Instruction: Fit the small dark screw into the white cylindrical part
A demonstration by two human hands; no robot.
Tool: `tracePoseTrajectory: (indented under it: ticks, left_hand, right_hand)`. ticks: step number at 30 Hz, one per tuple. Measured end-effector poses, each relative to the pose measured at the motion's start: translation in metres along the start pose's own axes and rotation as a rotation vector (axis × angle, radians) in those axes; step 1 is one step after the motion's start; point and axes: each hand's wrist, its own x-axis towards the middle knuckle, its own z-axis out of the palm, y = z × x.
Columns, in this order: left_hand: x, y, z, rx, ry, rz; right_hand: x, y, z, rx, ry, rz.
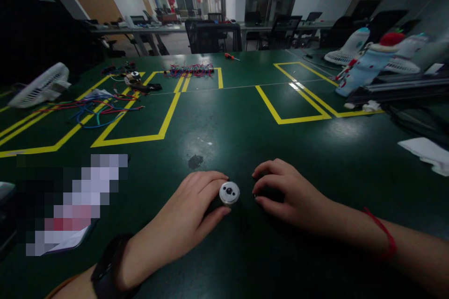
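My left hand is wrapped round a small silver cylinder, whose round top face shows a dark centre and small holes. The cylinder stands upright over the green table. To the right of it, apart from it, my right hand is curled, thumb and index fingertips close together. A tiny dark thing shows at those fingertips, too small to name.
Coloured wires and a white fan lie at the left, a wire bundle and a screwdriver farther back. At the right are a blue bottle, dark metal bars and white tissue.
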Motion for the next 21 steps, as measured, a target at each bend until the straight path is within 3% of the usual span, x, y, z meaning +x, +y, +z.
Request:
tracePoseTrajectory:
  ticks: [6,12,16,21]
  left_hand:
    - [0.002,0.001,-0.001,-0.013,0.003,0.005]
    - [0.001,0.002,-0.001,-0.021,0.013,-0.002]
    - [0.0,0.003,-0.001,-0.028,0.021,0.004]
    - [0.001,0.003,-0.002,-0.032,0.008,-0.004]
  right_hand:
    - [0.017,-0.018,-0.011,0.146,0.121,-0.04]
    - [0.035,-0.045,-0.012,0.051,0.147,-0.174]
    - [0.037,-0.049,-0.008,-0.032,0.132,-0.174]
    - [0.028,-0.043,-0.014,0.072,0.138,-0.122]
